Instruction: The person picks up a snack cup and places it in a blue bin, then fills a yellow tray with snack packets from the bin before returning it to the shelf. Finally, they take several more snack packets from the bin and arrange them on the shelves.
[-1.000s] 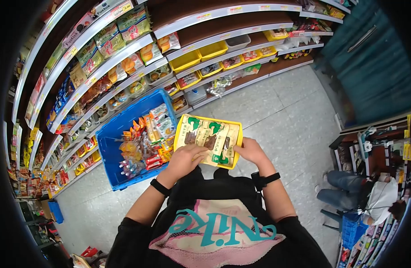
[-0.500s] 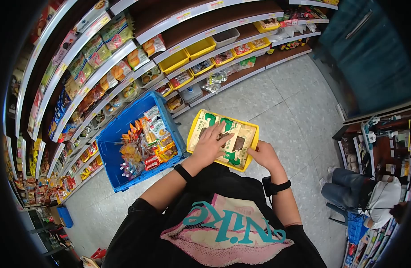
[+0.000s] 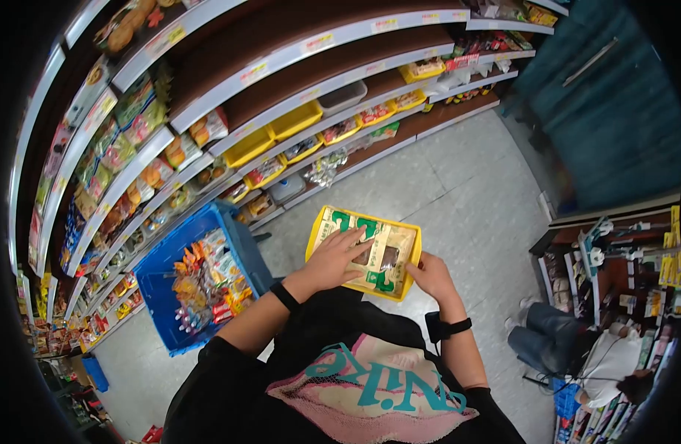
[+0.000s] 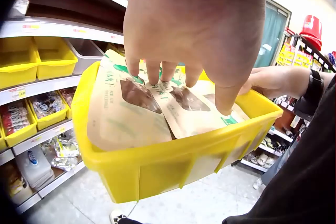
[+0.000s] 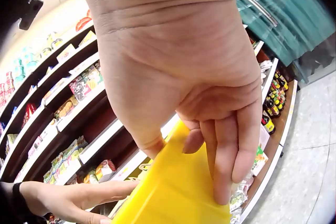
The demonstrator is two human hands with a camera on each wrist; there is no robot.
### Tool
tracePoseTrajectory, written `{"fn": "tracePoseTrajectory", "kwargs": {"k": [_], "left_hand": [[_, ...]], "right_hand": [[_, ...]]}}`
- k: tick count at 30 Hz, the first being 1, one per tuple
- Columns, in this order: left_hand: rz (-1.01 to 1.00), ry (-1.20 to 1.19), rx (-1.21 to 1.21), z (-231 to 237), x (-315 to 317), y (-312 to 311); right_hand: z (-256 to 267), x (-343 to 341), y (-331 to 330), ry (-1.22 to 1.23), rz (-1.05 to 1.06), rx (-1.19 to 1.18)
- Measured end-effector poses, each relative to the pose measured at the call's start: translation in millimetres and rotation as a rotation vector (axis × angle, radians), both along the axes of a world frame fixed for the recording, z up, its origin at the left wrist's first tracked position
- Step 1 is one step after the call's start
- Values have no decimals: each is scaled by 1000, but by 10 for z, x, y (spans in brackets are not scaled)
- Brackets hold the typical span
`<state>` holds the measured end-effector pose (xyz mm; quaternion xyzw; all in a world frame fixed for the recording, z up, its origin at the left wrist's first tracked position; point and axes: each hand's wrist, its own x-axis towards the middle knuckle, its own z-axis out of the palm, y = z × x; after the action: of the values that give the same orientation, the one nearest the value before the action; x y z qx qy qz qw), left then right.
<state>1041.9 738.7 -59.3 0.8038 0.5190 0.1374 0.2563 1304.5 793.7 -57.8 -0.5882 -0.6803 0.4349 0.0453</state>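
Note:
A yellow plastic bin is held in front of the body, above the floor. Cream paper packets with green print and clear windows showing brown contents lie inside it in a row. My left hand rests on the packets with its fingers spread, fingertips touching their tops in the left wrist view. At the bin's right end, my right hand grips the wall, thumb at the rim and fingers against the outside, as the right wrist view shows.
A blue crate of mixed packaged snacks stands at the left. Curved store shelves with yellow bins run behind it. A person in a white top is at the lower right, beside another rack.
My left hand has moved from the bin's near left edge onto the packets, its fingers spreading. The bin has shifted right, away from the blue crate; my right hand keeps its grip.

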Motion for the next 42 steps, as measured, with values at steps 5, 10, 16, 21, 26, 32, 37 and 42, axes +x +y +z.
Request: {"fn": "tracePoseTrajectory", "kwargs": {"k": [5,10,16,21,26,32,37,42], "left_hand": [[72,-159,-35,11,115,839],[205,-327,42,159,97,1457],[282,-347,60,19,-115,1743],[477,-314,-84,-118,-315,1730],[639,-193,-93,-171,-463,1704],[751,-170,-168,-84,-515,1733],[925,-197,-211,-157,-450,1588],[986,-211,-263,-168,-338,1370]], "right_hand": [[-35,155,691,-20,-13,-35],[-200,300,1233,53,-171,-21],[-599,430,1945,123,-367,-29],[-767,272,2713,118,-414,-57],[-1174,21,3415,121,-337,76],[-1208,-426,3965,258,-324,-58],[-1453,-834,4242,379,-272,-149],[-1397,-1249,4483,576,-327,-505]]}}
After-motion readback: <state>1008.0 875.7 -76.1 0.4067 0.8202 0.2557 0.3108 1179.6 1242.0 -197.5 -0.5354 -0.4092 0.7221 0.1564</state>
